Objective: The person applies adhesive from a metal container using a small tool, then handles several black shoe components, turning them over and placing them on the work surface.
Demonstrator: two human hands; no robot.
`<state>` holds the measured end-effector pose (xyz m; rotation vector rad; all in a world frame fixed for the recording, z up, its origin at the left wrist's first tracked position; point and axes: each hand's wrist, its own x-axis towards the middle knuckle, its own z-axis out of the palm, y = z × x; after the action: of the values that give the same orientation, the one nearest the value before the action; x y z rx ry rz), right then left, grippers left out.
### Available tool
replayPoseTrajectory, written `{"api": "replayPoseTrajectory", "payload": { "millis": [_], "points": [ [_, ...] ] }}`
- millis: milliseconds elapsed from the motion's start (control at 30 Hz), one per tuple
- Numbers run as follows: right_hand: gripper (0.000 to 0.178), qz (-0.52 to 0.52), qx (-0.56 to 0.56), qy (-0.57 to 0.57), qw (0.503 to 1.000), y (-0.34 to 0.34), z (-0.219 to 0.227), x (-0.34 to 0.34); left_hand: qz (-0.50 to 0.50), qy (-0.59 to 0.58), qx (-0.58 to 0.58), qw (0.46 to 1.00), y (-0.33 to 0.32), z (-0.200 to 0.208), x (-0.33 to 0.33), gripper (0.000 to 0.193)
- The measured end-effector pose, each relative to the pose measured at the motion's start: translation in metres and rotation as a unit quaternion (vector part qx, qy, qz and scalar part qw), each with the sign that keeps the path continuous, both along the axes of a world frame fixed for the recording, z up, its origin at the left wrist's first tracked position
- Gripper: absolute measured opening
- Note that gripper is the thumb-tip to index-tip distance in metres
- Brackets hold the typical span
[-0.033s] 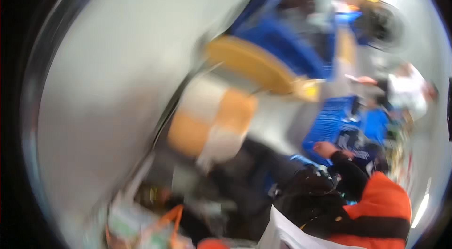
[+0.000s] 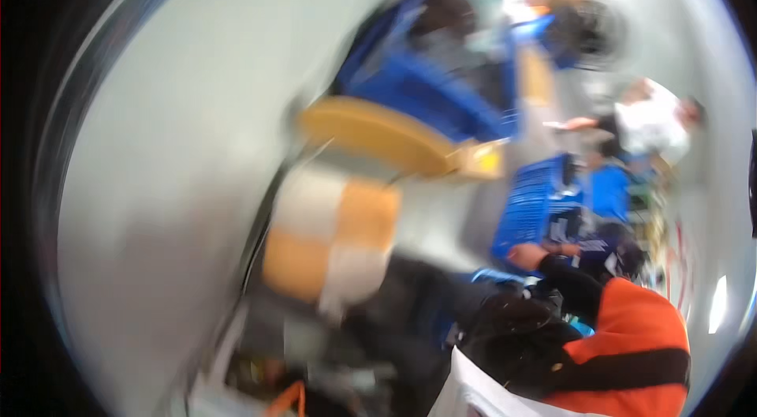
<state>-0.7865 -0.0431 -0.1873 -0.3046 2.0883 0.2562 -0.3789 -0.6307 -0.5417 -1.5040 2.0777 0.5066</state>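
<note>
Neither my left hand nor my right hand shows in the head view. A white, sharp-cornered sheet-like thing (image 2: 465, 389) juts up from the lower edge, and no fingers are visible on it. Beside it, a person in an orange and black jacket (image 2: 639, 330) fills the lower right. That person's bare hand (image 2: 527, 256) is at the near end of a blue slatted crate (image 2: 528, 196); blur hides whether it grips the crate. The picture is smeared and the room appears tipped on its side.
An orange-and-white checked seat (image 2: 371, 216) stands left of centre. Beyond it are a large blue bin (image 2: 426, 86) with dark contents, a curved tan board (image 2: 378, 133) and a round fan-like thing (image 2: 595, 30). Another person in white (image 2: 650, 121) is at the right.
My view has swung, so the seat, bin, fan-like thing and crate now sit further left in the picture. The jacketed person stays in nearly the same place.
</note>
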Motion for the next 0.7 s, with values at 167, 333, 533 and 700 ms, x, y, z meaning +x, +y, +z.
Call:
{"api": "replayPoseTrajectory", "payload": {
  "millis": [167,333,533,700],
  "points": [
    [0.032,-0.051,-0.09,0.063,0.993,0.014,-0.002,0.028,-0.029,0.056,-0.018,0.998,-0.032,-0.026,-0.118,0.026],
    [0.026,-0.035,-0.062,0.072,0.995,0.01,0.002,0.036,-0.039,0.08,-0.001,0.996,-0.021,-0.037,-0.17,0.026],
    [0.025,-0.02,-0.094,0.082,0.992,-0.016,0.0,0.036,-0.016,0.096,0.018,0.995,-0.011,-0.008,-0.143,0.025],
    [0.03,-0.028,-0.11,0.052,0.992,-0.042,0.023,0.012,0.015,0.142,0.039,0.989,0.023,0.046,-0.127,0.025]
  ]
}}
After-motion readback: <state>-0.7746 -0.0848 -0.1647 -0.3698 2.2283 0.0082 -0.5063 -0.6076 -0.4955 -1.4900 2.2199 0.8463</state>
